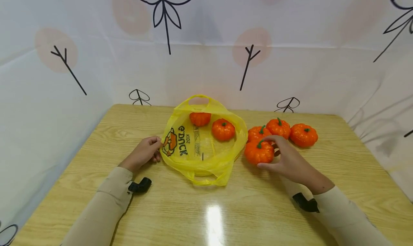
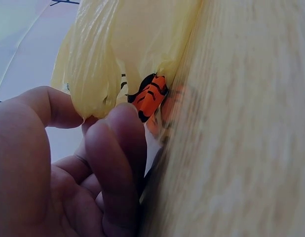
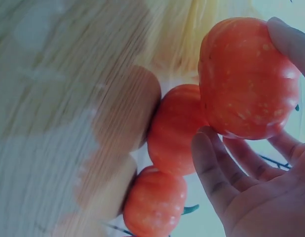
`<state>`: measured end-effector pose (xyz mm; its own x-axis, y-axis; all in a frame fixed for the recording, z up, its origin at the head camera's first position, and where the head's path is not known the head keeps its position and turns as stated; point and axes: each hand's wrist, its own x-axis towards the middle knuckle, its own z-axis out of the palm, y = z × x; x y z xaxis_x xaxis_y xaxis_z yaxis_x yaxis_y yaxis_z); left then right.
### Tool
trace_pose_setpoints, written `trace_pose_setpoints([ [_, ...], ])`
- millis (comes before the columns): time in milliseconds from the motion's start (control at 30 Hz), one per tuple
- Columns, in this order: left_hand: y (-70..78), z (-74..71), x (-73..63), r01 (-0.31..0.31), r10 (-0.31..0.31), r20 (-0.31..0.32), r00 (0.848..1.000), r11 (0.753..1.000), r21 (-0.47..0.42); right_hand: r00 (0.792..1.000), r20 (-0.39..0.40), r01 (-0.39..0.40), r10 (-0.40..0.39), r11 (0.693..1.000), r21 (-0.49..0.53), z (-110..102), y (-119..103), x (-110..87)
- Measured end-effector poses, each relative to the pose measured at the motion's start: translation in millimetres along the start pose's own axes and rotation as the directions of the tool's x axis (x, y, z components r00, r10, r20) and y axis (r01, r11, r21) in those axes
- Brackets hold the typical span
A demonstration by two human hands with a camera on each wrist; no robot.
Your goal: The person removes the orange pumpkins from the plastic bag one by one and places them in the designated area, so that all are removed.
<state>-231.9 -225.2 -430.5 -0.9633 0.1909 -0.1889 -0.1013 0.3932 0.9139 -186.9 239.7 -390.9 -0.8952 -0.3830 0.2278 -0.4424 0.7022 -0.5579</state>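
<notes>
Saw R hand (image 1: 285,160) grip a pumpkin (image 1: 258,154) w/ curled fingers just R of the bag (image 1: 193,164), L hand (image 1: 145,152) pinching its opp. edge.

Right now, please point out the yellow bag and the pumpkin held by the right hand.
Yellow bag (image 1: 206,165), head view, on its near rim.
Held pumpkin (image 3: 248,81), right wrist view, middle of its orange side.

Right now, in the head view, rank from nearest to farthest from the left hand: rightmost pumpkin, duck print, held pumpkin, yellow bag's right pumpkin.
1. Duck print, left side of the bag.
2. Bag's right pumpkin, inside.
3. Held pumpkin, in the right hand.
4. Rightmost pumpkin, on the table.
</notes>
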Motion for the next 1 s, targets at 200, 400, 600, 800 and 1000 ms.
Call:
trace_pose_setpoints([
  [200, -0.5, 0.1, 1.1, -0.002, 0.002, 0.001, 1.0, 1.0, 0.001, 0.999, 0.021, -0.05, 0.05, 0.999, 0.018, -4, 3, -1.6],
  [400, -0.1, 0.1, 0.2, -0.001, 0.001, 0.003, 1.0, 1.0, 0.003, 0.994, 0.047, -0.099, 0.098, 0.995, 0.03, -7, 7, -1.3],
  [600, -0.6, 0.7, -0.1, -0.005, 0.005, -0.003, 1.0, 1.0, 0.001, 0.99, 0.072, -0.124, 0.122, 0.992, 0.03, -8, 11, 0.0],
  [800, -1.8, 0.6, -0.3, -0.008, 0.008, 0.003, 1.0, 1.0, 0.012, 0.987, 0.091, -0.138, 0.135, 0.99, 0.026, -6, 19, -0.3],
  [1000, -1.5, 1.1, -0.1, -0.002, 0.002, -0.007, 1.0, 1.0, 0.008, 0.986, 0.102, -0.136, 0.134, 0.991, 0.012, -5, 23, 1.4],
])
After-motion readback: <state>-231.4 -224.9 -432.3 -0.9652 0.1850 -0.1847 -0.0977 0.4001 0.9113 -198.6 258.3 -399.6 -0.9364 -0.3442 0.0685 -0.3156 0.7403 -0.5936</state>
